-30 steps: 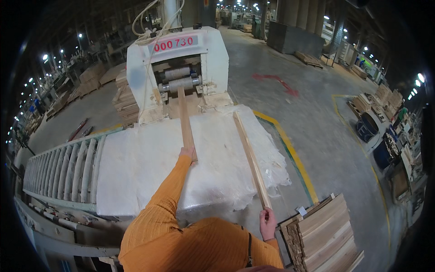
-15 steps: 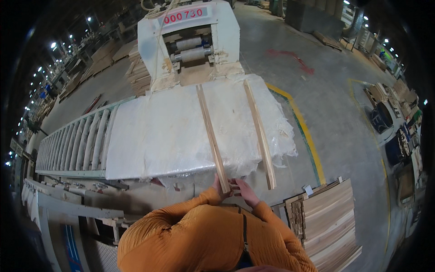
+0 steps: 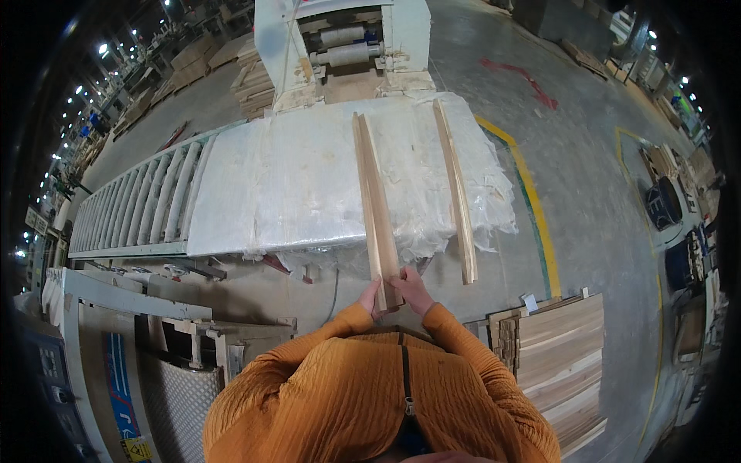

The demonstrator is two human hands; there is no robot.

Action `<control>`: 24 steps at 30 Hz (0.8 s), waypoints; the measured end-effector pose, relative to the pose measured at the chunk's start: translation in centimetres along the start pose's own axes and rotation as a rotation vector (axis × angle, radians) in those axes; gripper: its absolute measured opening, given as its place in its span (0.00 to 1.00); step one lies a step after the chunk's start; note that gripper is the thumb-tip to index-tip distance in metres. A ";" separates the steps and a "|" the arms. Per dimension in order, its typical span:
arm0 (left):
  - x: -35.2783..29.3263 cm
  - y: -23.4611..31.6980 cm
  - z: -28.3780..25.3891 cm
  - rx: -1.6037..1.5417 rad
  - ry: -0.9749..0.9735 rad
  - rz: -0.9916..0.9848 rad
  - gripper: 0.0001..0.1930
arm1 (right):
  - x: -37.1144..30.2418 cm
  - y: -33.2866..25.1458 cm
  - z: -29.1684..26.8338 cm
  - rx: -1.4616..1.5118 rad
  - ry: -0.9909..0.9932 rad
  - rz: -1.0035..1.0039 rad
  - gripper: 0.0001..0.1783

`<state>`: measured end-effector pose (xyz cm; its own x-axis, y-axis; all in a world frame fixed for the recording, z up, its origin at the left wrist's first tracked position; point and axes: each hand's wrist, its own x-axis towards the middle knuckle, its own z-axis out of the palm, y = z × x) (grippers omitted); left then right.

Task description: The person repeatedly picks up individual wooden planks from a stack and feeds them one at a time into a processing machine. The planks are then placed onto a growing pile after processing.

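Pale, long wooden strips lie close together, far end on the plastic-covered table and near end out past its front edge. I cannot tell if they are separate pieces or one piece showing face and edge. At their near end, my left hand is closed on the left side. My right hand grips the right side, thumb on top. To the right lies another narrow wooden strip, also jutting over the front edge, with neither hand touching it.
Clear plastic covers the table. A roller conveyor adjoins it on the left, and a white machine with rollers stands beyond. Stacked boards are at my right, a metal frame at my left. Yellow floor lines run along the right.
The held wood now looks wider, its pieces or faces spread apart. My right hand has moved from beside the near end onto its right side. The view has tilted downward.
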<state>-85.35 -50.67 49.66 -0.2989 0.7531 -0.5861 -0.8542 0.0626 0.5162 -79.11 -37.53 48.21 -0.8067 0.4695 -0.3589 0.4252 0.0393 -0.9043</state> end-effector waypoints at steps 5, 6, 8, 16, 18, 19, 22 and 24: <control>1.0 -1.5 -1.0 0.261 0.061 -0.082 0.32 | -1.6 1.8 1.3 0.242 -0.008 -0.229 0.21; 1.5 -1.3 -1.4 0.413 0.079 -0.118 0.33 | -2.1 1.9 1.3 0.200 0.019 -0.295 0.22; 2.6 -0.5 -2.1 0.720 0.170 -0.270 0.36 | -3.1 1.8 0.3 0.092 0.013 -0.325 0.23; 10.2 5.6 2.2 0.561 0.234 -0.045 0.28 | -8.5 1.2 -4.0 -0.276 0.115 -0.251 0.17; 11.6 5.3 4.1 0.594 0.177 -0.007 0.24 | -9.4 1.5 -4.4 -0.345 0.148 -0.152 0.17; 11.9 4.2 5.0 0.547 0.174 0.076 0.23 | -9.9 1.9 -4.9 -0.370 0.186 -0.234 0.17; 12.6 2.9 6.8 0.577 0.093 0.191 0.22 | -10.9 2.5 -5.0 -0.369 0.275 -0.275 0.19; 13.4 2.9 7.9 0.667 -0.055 0.181 0.22 | -11.2 2.7 -5.0 -0.267 0.320 -0.155 0.19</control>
<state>-88.49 -35.26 48.25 -0.3751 0.8204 -0.4315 -0.3441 0.3090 0.8866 -66.91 -38.23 50.94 -0.7199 0.6875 -0.0960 0.4339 0.3378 -0.8352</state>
